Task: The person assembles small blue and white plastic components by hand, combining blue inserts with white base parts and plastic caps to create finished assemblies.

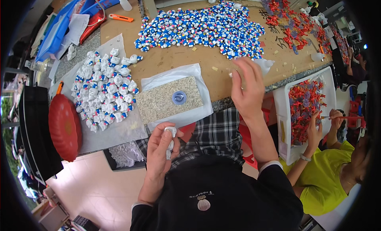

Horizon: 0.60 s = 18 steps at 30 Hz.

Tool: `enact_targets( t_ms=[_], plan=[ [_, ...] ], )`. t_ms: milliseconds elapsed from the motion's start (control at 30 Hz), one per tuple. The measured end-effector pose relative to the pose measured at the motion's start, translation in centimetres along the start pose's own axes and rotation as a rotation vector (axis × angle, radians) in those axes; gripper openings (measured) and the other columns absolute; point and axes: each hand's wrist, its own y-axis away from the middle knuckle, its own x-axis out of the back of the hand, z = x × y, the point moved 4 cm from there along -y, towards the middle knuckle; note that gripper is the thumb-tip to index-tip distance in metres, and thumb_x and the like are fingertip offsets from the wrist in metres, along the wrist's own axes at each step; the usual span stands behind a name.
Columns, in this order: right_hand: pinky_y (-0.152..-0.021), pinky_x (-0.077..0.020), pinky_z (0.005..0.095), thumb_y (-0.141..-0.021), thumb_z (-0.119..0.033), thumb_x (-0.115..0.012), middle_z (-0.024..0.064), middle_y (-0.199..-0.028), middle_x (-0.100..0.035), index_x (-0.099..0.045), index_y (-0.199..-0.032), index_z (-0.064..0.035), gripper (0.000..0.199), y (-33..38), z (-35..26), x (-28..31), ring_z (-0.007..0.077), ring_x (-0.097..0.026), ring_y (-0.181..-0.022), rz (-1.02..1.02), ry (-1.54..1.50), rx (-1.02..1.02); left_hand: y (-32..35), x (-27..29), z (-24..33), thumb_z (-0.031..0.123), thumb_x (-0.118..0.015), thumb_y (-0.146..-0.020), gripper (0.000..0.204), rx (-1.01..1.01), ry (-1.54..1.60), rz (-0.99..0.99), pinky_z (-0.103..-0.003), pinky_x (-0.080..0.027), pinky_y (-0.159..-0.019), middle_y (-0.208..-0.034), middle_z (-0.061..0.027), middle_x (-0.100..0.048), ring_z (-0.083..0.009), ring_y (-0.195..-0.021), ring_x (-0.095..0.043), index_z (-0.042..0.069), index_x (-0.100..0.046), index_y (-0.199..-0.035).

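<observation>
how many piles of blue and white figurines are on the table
2: one pile lies on a white sheet at the table's left; the other pile spreads beyond the stone slab. No third shows, though figurines underneath may be hidden.

Left hand (159,146) holding white figurine (171,130), right hand (250,92) above table (178,57), heaped blue-and-white figurines (202,26)

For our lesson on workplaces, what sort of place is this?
Probably a small workshop: heaped blue-and-white figurines, a tray of red pieces and a co-worker beside it.
</observation>
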Motion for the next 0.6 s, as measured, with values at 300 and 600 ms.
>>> enact_targets(
  t_ms=[300, 600],
  plan=[
    [-0.086, -0.0334, 0.0426, -0.080, -0.009, -0.057, 0.0142, -0.109, -0.048, -0.055, -0.110, -0.0042, 0.031, -3.1, 1.4, -5.8, 0.0310, -0.044, -0.103, -0.108, 0.229, -0.087, 0.5, -0.1, -0.7, 0.016, -0.047, -0.093, 0.026, 0.047, 0.055, -0.023, -0.018, -0.027, -0.039, -0.088, -0.0076, -0.060, -0.0044, -0.049, -0.039, 0.002, -0.049, -0.114],
    [-0.086, -0.0280, 0.0393, -0.075, -0.014, -0.065, 0.0044, -0.106, -0.055, -0.063, -0.104, -0.0143, 0.029, -1.7, -0.7, -5.3, 0.0227, -0.047, -0.102, -0.223, 0.073, -0.001, 0.3, -0.2, -0.9, 0.016, -0.045, -0.094, 0.029, 0.052, 0.039, -0.049, -0.018, -0.031, -0.039, -0.091, -0.0103, -0.058, -0.0066, -0.053, -0.043, 0.002, -0.047, -0.119]
  ],
)
